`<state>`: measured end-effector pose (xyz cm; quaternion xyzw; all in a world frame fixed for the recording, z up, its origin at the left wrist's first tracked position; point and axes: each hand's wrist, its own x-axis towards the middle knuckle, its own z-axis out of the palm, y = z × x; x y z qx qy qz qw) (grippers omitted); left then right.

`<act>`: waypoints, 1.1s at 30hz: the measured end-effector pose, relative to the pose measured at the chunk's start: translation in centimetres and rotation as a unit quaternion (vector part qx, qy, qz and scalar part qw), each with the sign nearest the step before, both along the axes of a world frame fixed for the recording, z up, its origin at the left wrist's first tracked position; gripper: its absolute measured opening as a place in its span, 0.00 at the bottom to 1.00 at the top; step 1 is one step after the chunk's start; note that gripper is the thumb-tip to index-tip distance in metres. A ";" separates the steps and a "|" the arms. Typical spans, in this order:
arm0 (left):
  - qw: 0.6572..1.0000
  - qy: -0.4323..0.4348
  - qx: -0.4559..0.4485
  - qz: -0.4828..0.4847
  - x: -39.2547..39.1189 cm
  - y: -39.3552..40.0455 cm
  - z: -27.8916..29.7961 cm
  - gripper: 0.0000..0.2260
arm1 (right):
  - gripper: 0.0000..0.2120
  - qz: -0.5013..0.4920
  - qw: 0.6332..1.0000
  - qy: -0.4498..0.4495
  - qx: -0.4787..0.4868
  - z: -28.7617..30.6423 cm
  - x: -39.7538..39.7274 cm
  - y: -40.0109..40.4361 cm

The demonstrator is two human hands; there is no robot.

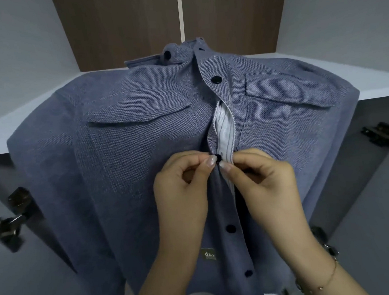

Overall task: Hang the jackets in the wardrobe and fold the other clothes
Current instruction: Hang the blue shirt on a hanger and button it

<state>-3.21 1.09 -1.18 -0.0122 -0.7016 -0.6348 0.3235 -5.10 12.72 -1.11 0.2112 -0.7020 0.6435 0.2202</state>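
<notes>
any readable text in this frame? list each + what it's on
"d&y" or similar: pale letters on a small dark woven label sewn low on the front of the blue jacket. The last character is partly cut off, so that reading is uncertain.
A finer line beneath those letters is too small to read.
No other text is visible.

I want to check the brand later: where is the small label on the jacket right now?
In the head view, the small label sits low on the blue jacket, left of the button placket, beside the left hand's forearm.
</notes>
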 end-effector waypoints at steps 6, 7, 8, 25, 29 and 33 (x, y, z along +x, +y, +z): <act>1.000 0.016 -0.016 -0.002 -0.2 -0.3 -0.2 0.05 | 0.08 0.116 0.989 -0.083 -0.027 0.3 0.4 1.0; 1.000 0.017 -0.011 -0.007 -0.3 -0.3 -0.3 0.06 | 0.08 0.139 0.983 -0.112 -0.045 0.3 0.3 1.3; 1.000 0.017 -0.006 -0.012 -0.5 -0.4 -0.3 0.05 | 0.08 0.154 0.978 -0.131 -0.053 0.3 0.2 1.5; 0.965 -0.079 0.178 -0.178 -1.5 -1.5 -0.4 0.05 | 0.15 0.031 0.996 -0.043 -0.076 -0.1 0.2 0.2; 0.964 -0.084 0.168 -0.190 -1.3 -1.4 -0.3 0.06 | 0.11 -0.010 0.999 0.019 -0.041 -0.2 0.5 0.1; 0.970 -0.091 0.118 -0.190 -1.1 -1.7 0.1 0.07 | 0.08 -0.055 0.998 0.038 -0.006 -0.3 0.1 -0.1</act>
